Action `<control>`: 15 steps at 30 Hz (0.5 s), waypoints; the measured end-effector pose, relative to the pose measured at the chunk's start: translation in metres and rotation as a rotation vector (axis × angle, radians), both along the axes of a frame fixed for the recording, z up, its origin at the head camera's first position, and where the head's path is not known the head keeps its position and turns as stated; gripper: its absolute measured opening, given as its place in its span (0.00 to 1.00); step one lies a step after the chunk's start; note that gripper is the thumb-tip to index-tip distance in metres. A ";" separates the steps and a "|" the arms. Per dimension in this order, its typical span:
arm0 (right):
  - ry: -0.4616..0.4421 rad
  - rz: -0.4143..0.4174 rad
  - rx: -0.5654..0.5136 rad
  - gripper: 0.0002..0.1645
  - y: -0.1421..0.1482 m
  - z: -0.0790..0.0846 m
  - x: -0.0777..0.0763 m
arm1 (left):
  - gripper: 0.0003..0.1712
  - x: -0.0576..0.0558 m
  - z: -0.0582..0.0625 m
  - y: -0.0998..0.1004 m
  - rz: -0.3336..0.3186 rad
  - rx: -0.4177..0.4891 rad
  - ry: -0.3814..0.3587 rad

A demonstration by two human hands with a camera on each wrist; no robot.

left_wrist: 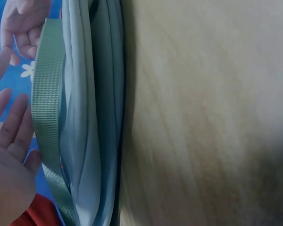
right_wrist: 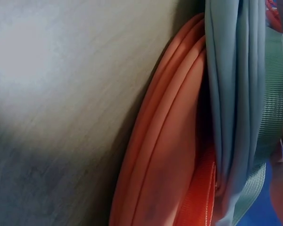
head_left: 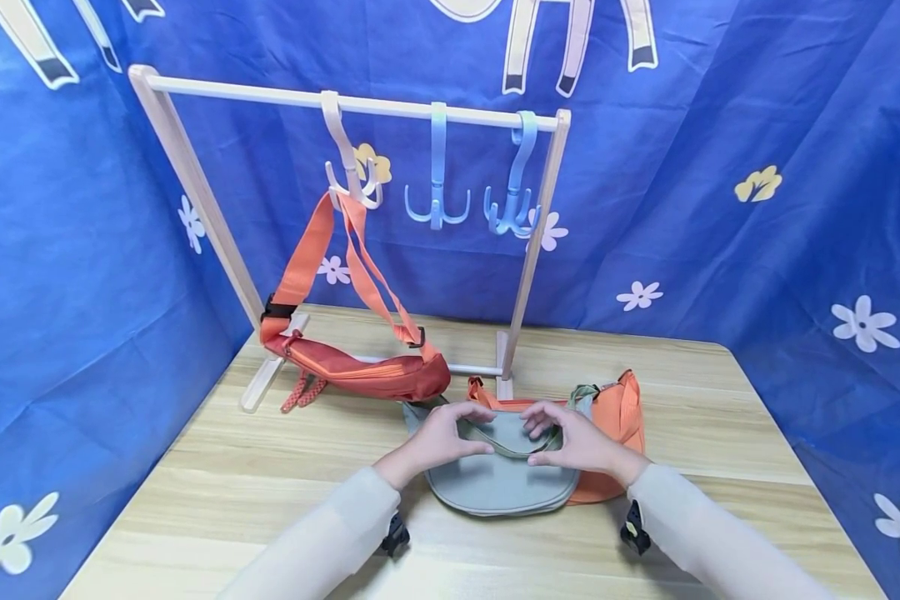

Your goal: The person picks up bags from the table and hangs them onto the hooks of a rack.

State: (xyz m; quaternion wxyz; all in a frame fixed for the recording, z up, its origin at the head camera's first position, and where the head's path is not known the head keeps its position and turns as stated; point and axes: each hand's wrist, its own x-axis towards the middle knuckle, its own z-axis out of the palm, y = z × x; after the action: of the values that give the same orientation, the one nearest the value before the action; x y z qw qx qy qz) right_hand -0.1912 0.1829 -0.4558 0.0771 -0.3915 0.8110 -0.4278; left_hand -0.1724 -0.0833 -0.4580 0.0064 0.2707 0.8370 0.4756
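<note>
My head view looks forward and down from farther back, over my left hand [head_left: 450, 437], right hand [head_left: 579, 440] and the rack [head_left: 390, 107]. Both wrist views look from close up, turned sideways, sharing the grey-green bag [left_wrist: 80, 117] and its green strap [left_wrist: 48, 94].

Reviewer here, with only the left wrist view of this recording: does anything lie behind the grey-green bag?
Observer: Yes. In the head view, an orange bag lies partly behind the grey-green bag, on the right hand's side.
Reviewer: Are there any hooks?
Observer: One pale hook and two blue hooks hang from the top bar of a rack.
Reviewer: Is anything on them?
Observer: A red bag hangs by its orange strap from the pale one.
</note>
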 end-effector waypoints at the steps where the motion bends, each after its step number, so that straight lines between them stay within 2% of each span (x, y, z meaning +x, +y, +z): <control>1: -0.001 0.000 0.006 0.33 0.000 0.000 0.000 | 0.25 -0.001 -0.001 0.000 -0.003 -0.007 -0.001; 7: -0.033 -0.008 0.032 0.32 0.000 -0.005 -0.003 | 0.24 -0.008 -0.005 0.000 -0.016 -0.030 -0.002; 15: -0.050 0.003 0.050 0.31 0.000 -0.011 -0.011 | 0.21 -0.015 -0.008 -0.001 -0.020 -0.058 -0.043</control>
State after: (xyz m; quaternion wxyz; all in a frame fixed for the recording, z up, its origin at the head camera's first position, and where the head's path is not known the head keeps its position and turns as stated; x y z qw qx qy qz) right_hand -0.2018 0.1828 -0.4670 0.1077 -0.3800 0.8186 -0.4170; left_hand -0.1873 -0.0847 -0.4660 0.0369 0.2688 0.8472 0.4568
